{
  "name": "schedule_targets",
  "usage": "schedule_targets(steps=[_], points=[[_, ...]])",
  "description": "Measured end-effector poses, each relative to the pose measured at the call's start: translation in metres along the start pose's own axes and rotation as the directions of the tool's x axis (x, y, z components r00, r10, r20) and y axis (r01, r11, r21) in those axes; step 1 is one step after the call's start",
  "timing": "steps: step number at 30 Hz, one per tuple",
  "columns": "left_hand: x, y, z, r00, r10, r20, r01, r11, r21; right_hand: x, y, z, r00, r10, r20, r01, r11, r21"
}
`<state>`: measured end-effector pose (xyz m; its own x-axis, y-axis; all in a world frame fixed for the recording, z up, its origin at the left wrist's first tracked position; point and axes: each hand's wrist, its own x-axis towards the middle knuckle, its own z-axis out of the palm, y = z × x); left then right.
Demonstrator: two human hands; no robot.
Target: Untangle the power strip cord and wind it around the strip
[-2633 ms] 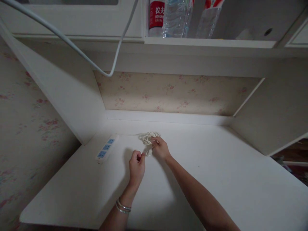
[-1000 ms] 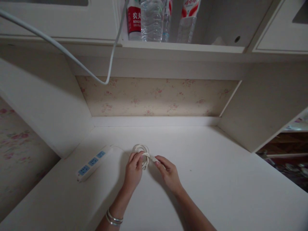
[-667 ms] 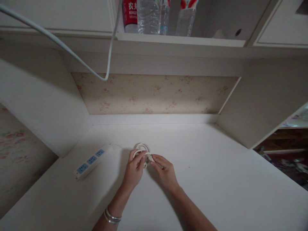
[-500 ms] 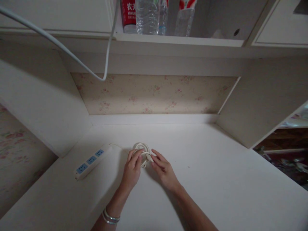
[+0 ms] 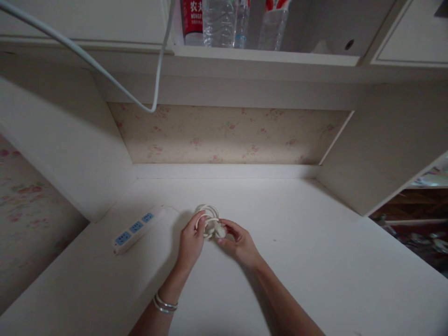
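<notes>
A white power cord [image 5: 209, 210] is wound into a small coil over the white desk [image 5: 301, 261]. My left hand [image 5: 192, 235] is closed on the coil's left side, thumb and fingers around the loops. At the coil's right side, my right hand [image 5: 240, 240] pinches the cord's plug [image 5: 220, 230] between thumb and fingers. The white power strip [image 5: 135, 229], with blue socket faces, lies slanted on the desk to the left of my hands. A thin stretch of cord leaves its far end towards the coil.
Above the desk, an open shelf [image 5: 266, 55] holds clear plastic bottles [image 5: 220, 23] and a red-labelled one [image 5: 193, 21]. A bent white tube [image 5: 115, 88] hangs in front of the cabinet at upper left. Side panels [image 5: 392, 140] bound the desk on both sides.
My right hand has shifted its fingers around the plug, which now shows more plainly. My left hand still grips the coil. The whole view has moved slightly.
</notes>
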<state>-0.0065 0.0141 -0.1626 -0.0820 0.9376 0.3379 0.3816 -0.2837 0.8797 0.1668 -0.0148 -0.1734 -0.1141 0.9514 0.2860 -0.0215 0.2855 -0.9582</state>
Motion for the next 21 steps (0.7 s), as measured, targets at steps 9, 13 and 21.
schedule_targets(steps=[9,13,21], points=[[0.002,-0.007,-0.001,0.993,0.084,-0.088,-0.078,0.995,0.065,0.002,-0.005,0.003,0.999,-0.037,0.024,0.036,0.999,0.035],[0.001,-0.008,0.001,0.995,0.064,-0.079,-0.063,0.998,0.017,0.0,-0.008,0.004,1.0,-0.008,0.025,0.006,0.998,0.07],[0.0,-0.007,0.006,0.994,-0.019,-0.107,0.009,0.996,-0.094,-0.001,-0.012,0.004,0.998,0.064,-0.023,-0.062,0.997,0.054]])
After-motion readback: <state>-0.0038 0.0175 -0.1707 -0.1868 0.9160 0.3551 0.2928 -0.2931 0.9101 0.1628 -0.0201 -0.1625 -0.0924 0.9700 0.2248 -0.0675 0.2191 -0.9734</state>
